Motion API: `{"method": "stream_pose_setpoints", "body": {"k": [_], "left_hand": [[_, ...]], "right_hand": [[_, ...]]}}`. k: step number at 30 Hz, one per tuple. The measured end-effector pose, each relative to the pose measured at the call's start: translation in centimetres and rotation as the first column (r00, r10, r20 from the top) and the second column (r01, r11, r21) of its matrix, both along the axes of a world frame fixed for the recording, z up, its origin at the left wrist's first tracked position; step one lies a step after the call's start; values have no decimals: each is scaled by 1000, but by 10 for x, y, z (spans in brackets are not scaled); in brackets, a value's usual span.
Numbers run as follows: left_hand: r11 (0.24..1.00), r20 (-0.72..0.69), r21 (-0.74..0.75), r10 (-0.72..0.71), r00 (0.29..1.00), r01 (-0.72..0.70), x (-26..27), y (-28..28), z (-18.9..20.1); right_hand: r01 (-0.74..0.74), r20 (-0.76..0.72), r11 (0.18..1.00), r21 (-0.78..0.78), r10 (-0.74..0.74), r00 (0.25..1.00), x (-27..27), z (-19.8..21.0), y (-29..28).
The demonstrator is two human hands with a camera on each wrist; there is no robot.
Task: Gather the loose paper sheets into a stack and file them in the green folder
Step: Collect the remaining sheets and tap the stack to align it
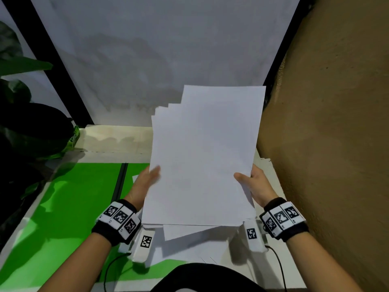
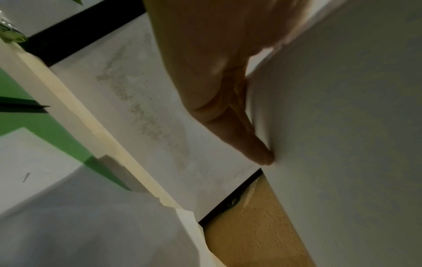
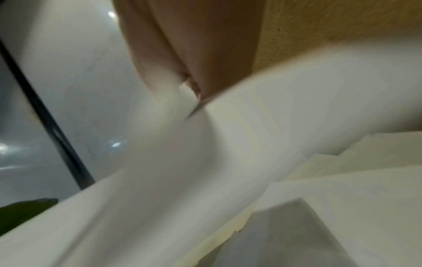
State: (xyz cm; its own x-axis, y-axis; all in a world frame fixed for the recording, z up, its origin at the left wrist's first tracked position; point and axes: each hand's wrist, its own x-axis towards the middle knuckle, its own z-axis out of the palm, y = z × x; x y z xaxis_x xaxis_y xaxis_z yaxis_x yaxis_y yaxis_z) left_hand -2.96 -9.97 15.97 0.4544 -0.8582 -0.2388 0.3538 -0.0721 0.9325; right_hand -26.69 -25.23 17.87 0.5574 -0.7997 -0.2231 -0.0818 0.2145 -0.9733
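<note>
Plain white paper sheets (image 1: 202, 157), unprinted. Bright green folder (image 1: 69, 199) with a dark strip down its fold, lying on a white table (image 1: 117, 142). Black wristbands (image 1: 114, 223) carrying white tiles printed with black-and-white square codes. Pale grey-white board (image 1: 147, 49) behind, faintly smudged grey, edged by a black frame (image 1: 54, 66). Mustard-brown textured wall (image 1: 336, 123) to the right. Dark green leaves (image 1: 23, 64) at left, above a black bag (image 1: 31, 127) beside a green-and-white printed packet (image 1: 72, 140).

matt white paper sheets (image 1: 202, 157); smooth green folder (image 1: 69, 203) with slight sheen; rough, grainy tan wall (image 1: 328, 123)
</note>
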Motion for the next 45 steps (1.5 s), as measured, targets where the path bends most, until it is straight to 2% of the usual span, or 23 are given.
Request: {"method": "stream_pose_setpoints", "body": {"k": [4, 8, 10, 13, 19, 22, 26, 29, 36, 41, 45], "left_hand": [[993, 162, 62, -109, 981, 100, -9, -3, -1], [998, 283, 41, 24, 959, -37, -14, -10, 1], [997, 316, 2, 72, 946, -77, -10, -11, -1], [996, 312, -26, 87, 946, -83, -9, -6, 0], [998, 317, -58, 2, 948, 18, -19, 1, -3], [997, 346, -69, 45, 937, -22, -22, -3, 2], [978, 340, -184, 155, 928, -96, -18, -6, 23], [958, 330, -271, 185, 926, -95, -17, -5, 31], [971, 352, -220, 169, 921, -94, -22, -5, 24], [941, 436, -304, 273, 858, -145, -23, -9, 47], [912, 380, -361, 337, 861, -198, -28, -15, 57]], "right_hand": [[-8, -94, 997, -79, 0, 996, 19, 1, 8], [98, -72, 977, -189, -113, 991, 29, 6, 8], [82, -55, 970, -228, -97, 994, 28, 6, 8], [71, -28, 977, -203, -78, 997, 23, -1, 11], [147, 39, 980, -133, -144, 989, 12, -19, 21], [195, 80, 972, -135, -185, 979, 14, -15, 26], [201, 253, 966, -163, -156, 955, 18, 7, 29], [197, 256, 957, -213, -140, 957, 20, 13, 26], [225, 243, 955, -192, -176, 954, 30, 12, 24], [309, 291, 924, -225, -239, 926, 39, 30, 23], [363, 312, 914, -179, -298, 902, 43, 35, 24]]}}
